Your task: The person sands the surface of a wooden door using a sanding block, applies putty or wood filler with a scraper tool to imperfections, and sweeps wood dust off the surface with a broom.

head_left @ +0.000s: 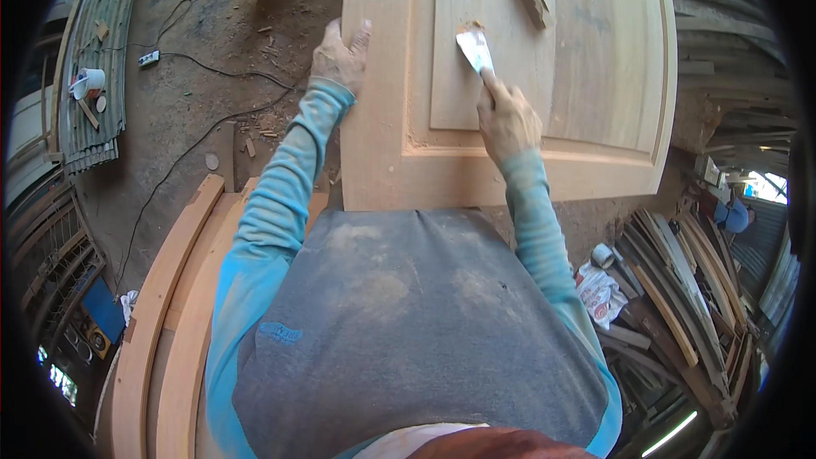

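A pale wooden panel door (374,119) lies in front of me, its raised panel framed by moulded grooves. My right hand (510,123) is closed round the handle of a putty knife (475,51). The knife's broad metal blade points away from me and touches the raised panel. At the blade's tip sits a small dab of brownish filler (472,25). Farther right on the panel rests an angular brown chunk (532,5), possibly a wood scrap. My left hand (340,58) grips the door's left edge, the fingers partly hidden over the side.
Long timber pieces (183,289) lie close at my left. A black cable (183,157) with a white socket block (150,58) crosses the dirt floor. A white bucket (89,81) stands on corrugated sheets (106,123). Stacked planks (680,280) and a white sack (602,293) are at the right.
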Tool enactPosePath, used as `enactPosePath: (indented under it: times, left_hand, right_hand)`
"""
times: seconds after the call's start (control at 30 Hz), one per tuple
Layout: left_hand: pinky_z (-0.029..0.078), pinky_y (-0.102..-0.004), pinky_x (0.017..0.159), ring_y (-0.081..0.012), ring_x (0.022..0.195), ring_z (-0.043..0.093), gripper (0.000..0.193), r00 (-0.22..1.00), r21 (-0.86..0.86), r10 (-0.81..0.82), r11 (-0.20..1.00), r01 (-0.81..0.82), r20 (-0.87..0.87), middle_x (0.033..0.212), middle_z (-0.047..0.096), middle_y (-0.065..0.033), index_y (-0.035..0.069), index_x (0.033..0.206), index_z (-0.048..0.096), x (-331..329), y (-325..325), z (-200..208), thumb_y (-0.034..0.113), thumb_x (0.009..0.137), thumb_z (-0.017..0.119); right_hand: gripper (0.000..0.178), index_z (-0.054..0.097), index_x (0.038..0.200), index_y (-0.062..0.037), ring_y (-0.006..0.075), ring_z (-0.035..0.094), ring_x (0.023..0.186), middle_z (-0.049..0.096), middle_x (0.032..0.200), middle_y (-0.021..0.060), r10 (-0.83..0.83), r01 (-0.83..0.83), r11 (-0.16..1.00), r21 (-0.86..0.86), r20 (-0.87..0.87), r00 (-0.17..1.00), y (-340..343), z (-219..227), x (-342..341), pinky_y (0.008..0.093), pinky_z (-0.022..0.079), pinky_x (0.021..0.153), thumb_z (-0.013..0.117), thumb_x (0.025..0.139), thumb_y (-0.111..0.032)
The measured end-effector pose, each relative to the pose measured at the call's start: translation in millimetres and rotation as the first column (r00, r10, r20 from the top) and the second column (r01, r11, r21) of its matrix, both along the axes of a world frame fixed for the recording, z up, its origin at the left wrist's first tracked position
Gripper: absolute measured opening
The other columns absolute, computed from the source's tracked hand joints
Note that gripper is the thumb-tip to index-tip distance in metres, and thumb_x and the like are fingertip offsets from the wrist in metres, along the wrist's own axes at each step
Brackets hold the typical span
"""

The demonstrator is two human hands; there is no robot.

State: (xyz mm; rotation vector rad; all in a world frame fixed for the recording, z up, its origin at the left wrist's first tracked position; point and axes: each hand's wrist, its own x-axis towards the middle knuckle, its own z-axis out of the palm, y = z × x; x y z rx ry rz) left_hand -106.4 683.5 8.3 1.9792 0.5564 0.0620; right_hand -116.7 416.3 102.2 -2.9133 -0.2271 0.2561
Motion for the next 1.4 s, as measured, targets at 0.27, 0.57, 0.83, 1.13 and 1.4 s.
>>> enactPosePath:
  times: [0.27, 0.57, 0.83, 1.13, 1.4]
  left_hand:
    - [0.056, -0.0480, 0.088, -0.0440, 0.103, 0.070, 0.070, 1.000, -0.007, -0.023, 1.000, 0.023, -0.006, 0.108, 0.070, -0.0300, -0.004, 0.130, 0.054, 0, 2, 3, 0.058, 0.097, 0.058]
    - [0.054, -0.0489, 0.093, -0.0460, 0.105, 0.068, 0.075, 0.998, -0.043, -0.048, 0.998, 0.046, -0.032, 0.110, 0.069, -0.0314, -0.005, 0.136, 0.050, 2, 9, -1, 0.059, 0.097, 0.056]
    - [0.054, -0.0492, 0.094, -0.0465, 0.107, 0.068, 0.076, 0.996, -0.076, -0.069, 0.995, 0.065, -0.049, 0.112, 0.068, -0.0322, -0.005, 0.138, 0.048, 3, 8, 1, 0.058, 0.096, 0.059]
    - [0.054, -0.0486, 0.094, -0.0458, 0.108, 0.067, 0.075, 0.998, -0.114, -0.043, 0.993, 0.038, -0.044, 0.114, 0.068, -0.0322, -0.004, 0.135, 0.051, 1, 5, 3, 0.059, 0.095, 0.059]
    - [0.053, -0.0439, 0.094, -0.0387, 0.107, 0.069, 0.069, 0.999, -0.029, -0.027, 0.999, 0.026, -0.045, 0.113, 0.070, -0.0268, -0.004, 0.130, 0.057, 1, 2, 8, 0.057, 0.097, 0.059]
  right_hand:
    - [0.035, 0.061, 0.132, -0.0235, 0.0395, 0.068, 0.077, 0.065, 0.087, 0.0168, 0.042, -0.041, 0.999, -0.018, 0.073, 0.996, 20, 1, 18, 0.0504, 0.055, 0.070, 0.060, 0.097, -0.028]
    - [0.032, 0.068, 0.128, -0.0225, 0.0377, 0.069, 0.080, 0.068, 0.088, 0.0187, -0.036, 0.040, 0.996, -0.083, 0.044, 0.998, 27, 12, -7, 0.0503, 0.055, 0.072, 0.056, 0.099, -0.028]
    - [0.036, 0.063, 0.133, -0.0250, 0.0357, 0.070, 0.081, 0.068, 0.091, 0.0166, -0.024, 0.032, 0.998, -0.056, 0.135, 0.991, 22, -18, 17, 0.0502, 0.056, 0.072, 0.057, 0.098, -0.031]
    - [0.035, 0.063, 0.133, -0.0232, 0.0381, 0.069, 0.081, 0.068, 0.090, 0.0180, -0.067, 0.071, 0.995, -0.064, 0.071, 0.995, 9, -9, -22, 0.0493, 0.055, 0.073, 0.055, 0.100, -0.032]
    - [0.033, 0.067, 0.128, -0.0212, 0.0378, 0.069, 0.081, 0.069, 0.091, 0.0189, -0.089, 0.093, 0.994, -0.066, 0.063, 0.994, 8, -15, -20, 0.0485, 0.056, 0.074, 0.054, 0.100, -0.029]
